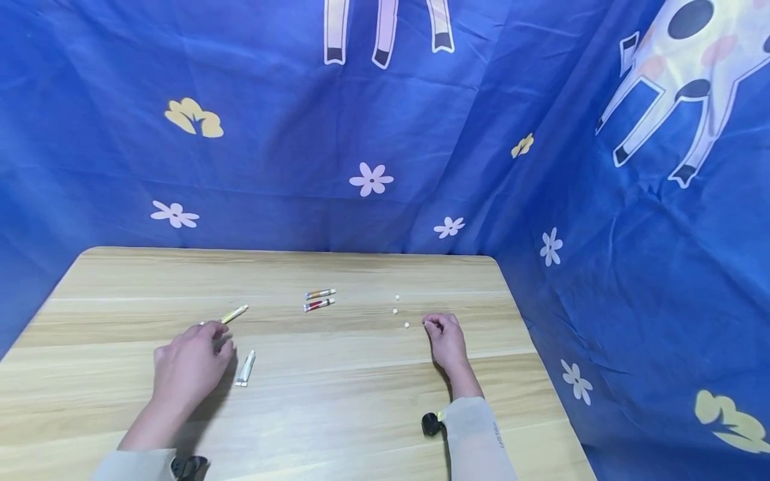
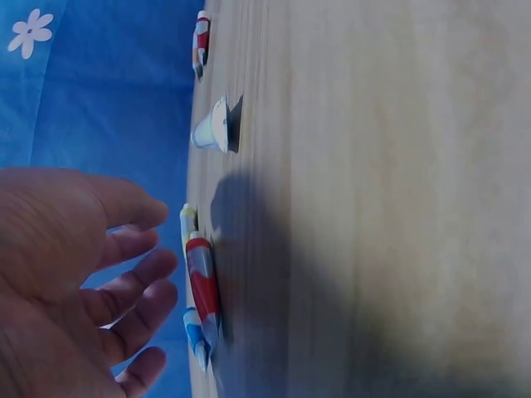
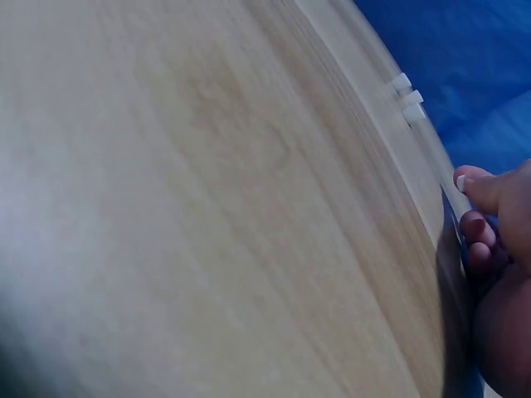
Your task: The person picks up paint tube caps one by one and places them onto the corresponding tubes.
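Several small paint tubes lie on the wooden table. My left hand hovers just above the table, fingers spread and holding nothing, its tips close to a yellow tube. A white tube lies just right of that hand. From the left wrist, the open left hand is beside a red tube. My right hand rests on the table with fingers curled. Its fingertips pinch a small white cap. Three more white caps lie just left of it.
Two more tubes lie side by side near the middle of the table. A white cone-shaped piece stands beyond the red tube. Blue patterned cloth hangs behind and to the right, close to the table's right edge.
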